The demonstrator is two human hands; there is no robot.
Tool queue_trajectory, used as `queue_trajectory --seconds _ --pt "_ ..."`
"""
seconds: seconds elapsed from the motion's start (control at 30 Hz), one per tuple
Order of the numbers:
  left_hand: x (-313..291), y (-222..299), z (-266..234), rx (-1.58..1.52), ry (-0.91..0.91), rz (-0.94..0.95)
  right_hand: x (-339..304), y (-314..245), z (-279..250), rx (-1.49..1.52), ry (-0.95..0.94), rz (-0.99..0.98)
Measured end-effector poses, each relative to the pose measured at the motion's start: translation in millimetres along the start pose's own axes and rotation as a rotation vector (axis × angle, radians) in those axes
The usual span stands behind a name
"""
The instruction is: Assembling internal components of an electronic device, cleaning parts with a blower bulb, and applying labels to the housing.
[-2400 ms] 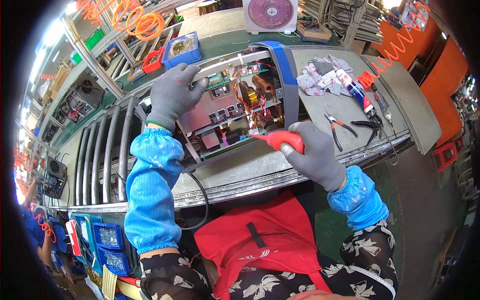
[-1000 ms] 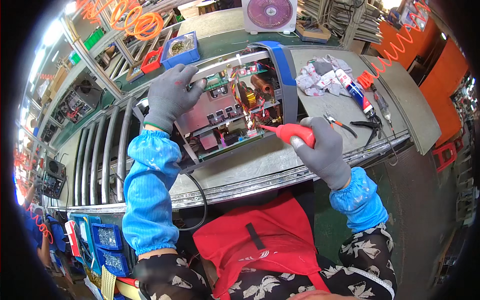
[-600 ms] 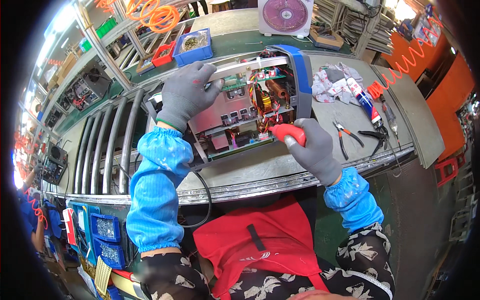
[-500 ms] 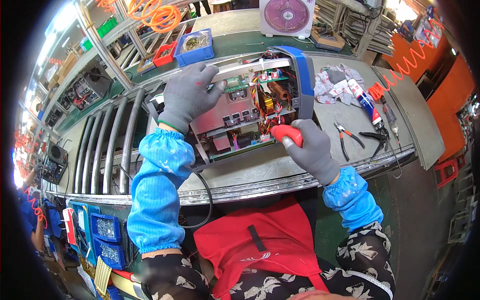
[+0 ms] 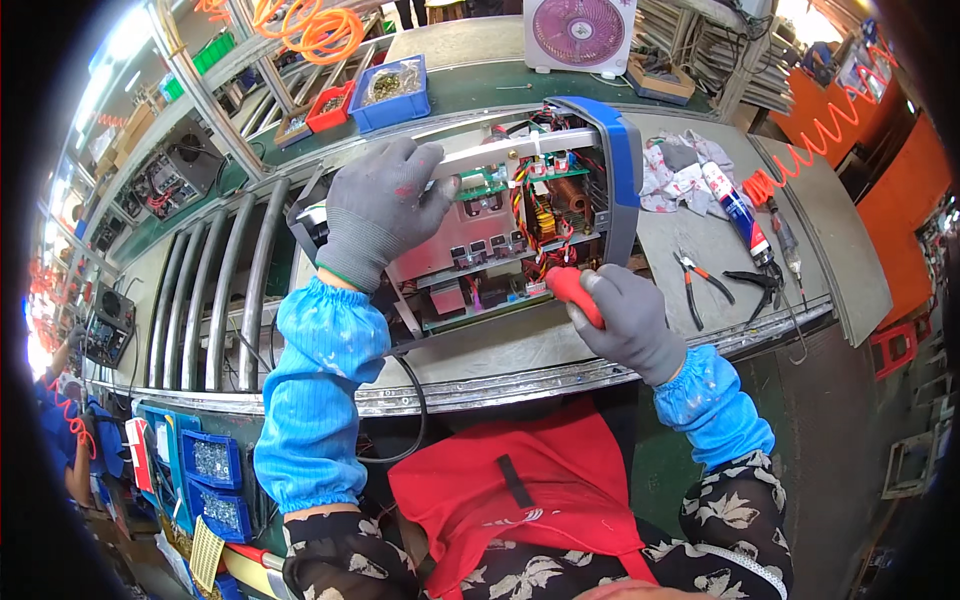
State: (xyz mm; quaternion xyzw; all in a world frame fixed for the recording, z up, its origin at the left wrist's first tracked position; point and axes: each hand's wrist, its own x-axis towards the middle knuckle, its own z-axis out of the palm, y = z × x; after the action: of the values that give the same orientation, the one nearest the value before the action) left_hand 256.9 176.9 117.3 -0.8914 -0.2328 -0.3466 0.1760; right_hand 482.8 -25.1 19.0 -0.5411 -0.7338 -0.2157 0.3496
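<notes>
An open-sided electrical power unit (image 5: 628, 165) with a blue and grey end panel lies tilted on the bench, its circuit boards, copper coil and bundled wires exposed. My gloved left hand (image 5: 388, 208) is closed over the left part of the flat metal bar (image 5: 510, 153) along its top. In my gloved right hand (image 5: 632, 322) is a screwdriver with a red handle (image 5: 574, 294), held at the lower right of the open side, near the wires. The screwdriver's shaft and tip cannot be made out.
Pliers (image 5: 690, 285), black cutters (image 5: 755, 285), a glue tube (image 5: 738, 212) and a rag (image 5: 675, 175) lie to the right. Metal rollers (image 5: 225, 290) run along the left. Behind stand a blue bin (image 5: 392, 108), a red bin (image 5: 328, 112) and a fan (image 5: 577, 35).
The power unit has shifted a little to the right, its end panel leaning further over. My right hand and the screwdriver have moved slightly right and nearer to me; my left hand keeps its hold.
</notes>
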Motion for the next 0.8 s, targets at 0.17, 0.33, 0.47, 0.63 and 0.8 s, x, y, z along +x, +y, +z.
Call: queue_trajectory --seconds 0.17,0.33,0.47,0.63,0.8 --pt "1 0 1 0.007 -0.007 0.013 1 2 -4 -0.01 -0.014 -0.046" --pt "0 -4 3 0.01 -0.002 0.008 1 1 0 0.03 0.03 0.024" --pt "1 -5 3 0.012 -0.007 0.005 1 0 0 0.019 0.041 0.059" --pt "1 -5 5 0.014 -0.006 0.003 4 1 6 0.044 0.051 0.07" --pt "2 -6 5 0.004 -0.017 -0.005 1 6 9 0.083 0.046 0.14"
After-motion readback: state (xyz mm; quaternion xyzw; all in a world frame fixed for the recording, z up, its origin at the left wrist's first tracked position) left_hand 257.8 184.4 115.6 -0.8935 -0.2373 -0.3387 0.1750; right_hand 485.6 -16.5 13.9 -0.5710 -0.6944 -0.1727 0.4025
